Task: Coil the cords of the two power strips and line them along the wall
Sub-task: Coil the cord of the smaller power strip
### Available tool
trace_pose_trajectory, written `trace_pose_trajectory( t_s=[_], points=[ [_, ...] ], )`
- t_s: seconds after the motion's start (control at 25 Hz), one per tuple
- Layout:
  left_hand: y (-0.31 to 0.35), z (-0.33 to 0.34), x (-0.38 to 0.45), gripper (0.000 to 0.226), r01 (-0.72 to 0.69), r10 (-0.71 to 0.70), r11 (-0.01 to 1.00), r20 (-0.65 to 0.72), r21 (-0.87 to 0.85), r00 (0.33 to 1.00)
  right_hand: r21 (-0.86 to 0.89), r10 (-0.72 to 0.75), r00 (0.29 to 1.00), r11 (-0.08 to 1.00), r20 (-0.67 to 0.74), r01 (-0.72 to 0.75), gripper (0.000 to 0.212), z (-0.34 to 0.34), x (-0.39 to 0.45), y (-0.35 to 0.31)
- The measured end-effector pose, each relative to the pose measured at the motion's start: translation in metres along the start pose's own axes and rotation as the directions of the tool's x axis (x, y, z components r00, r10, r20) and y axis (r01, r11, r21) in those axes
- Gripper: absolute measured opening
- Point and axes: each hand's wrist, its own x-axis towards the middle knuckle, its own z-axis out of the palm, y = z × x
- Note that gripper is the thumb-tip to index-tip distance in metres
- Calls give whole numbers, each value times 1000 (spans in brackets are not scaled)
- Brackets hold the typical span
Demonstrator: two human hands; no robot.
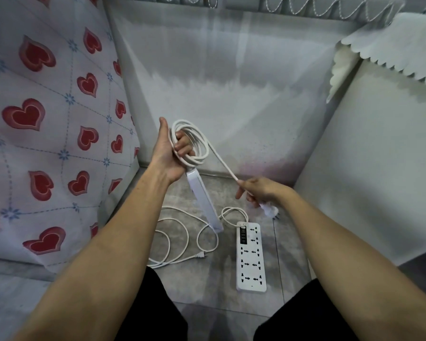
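My left hand (169, 153) grips a coil of white cord (194, 143), its fingers curled through the loops and its thumb up. One white power strip (204, 205) hangs from that hand, tilted down toward the floor. From the coil a straight run of cord goes down to my right hand (256, 190), which holds it near the plug (271, 212). A second white power strip (251, 257) lies flat on the floor, sockets up. Its cord (180, 232) sprawls in loose loops to the left and ends in a plug (201, 255).
A grey-white wall (231, 82) rises behind the floor strip of grey tiles (221, 279). A mattress in heart-print fabric (47, 119) stands at the left. A white cabinet side (367, 156) closes the right. My knees in black (158, 311) are at the bottom.
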Motion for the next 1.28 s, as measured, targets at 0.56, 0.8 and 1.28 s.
trace_pose_trajectory(
  t_s=[0.56,0.8,1.28],
  points=[
    [-10,2,1,108,14,-14,664,-6,747,1000,-700,-764,641,496,-71,514,15,9,-57,-121],
    [-19,22,-16,84,-39,-35,571,72,820,997,-541,-814,508,572,-282,617,27,-15,-53,-109],
    [-28,24,-11,89,-19,-15,447,28,894,999,-381,-552,829,787,-84,485,21,-21,-42,-78]
  ],
)
